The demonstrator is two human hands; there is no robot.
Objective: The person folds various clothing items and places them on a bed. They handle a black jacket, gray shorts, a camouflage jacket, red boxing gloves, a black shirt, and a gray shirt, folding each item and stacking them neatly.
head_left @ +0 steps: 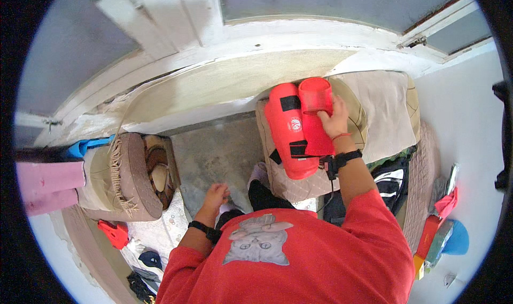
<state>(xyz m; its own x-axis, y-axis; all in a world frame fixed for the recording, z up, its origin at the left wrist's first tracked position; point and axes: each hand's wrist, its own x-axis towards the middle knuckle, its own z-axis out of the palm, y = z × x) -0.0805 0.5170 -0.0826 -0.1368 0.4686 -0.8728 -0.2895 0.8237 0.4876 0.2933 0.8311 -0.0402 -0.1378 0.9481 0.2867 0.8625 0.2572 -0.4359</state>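
Red shin guards (pixel 294 130), a padded pair with black straps, lie stacked on a quilted beige cushion (pixel 299 184) under the window ledge (pixel 230 79). The right hand (pixel 335 119) is closed on the upper guard's far edge, fingers curled over its rim, a black watch on the wrist. The left hand (pixel 216 194) hangs loose and unclenched lower down, gripping nothing, near the dark socks (pixel 262 194) on the floor. A brown round pet bed (pixel 136 176) sits to the left, well apart from the guards, and loose clutter lies along the right wall. To my eye the grip looks one-sided: only the top guard is caught, so the lower one could slide off the sloping cushion, or a loose strap could snag if it is lifted.
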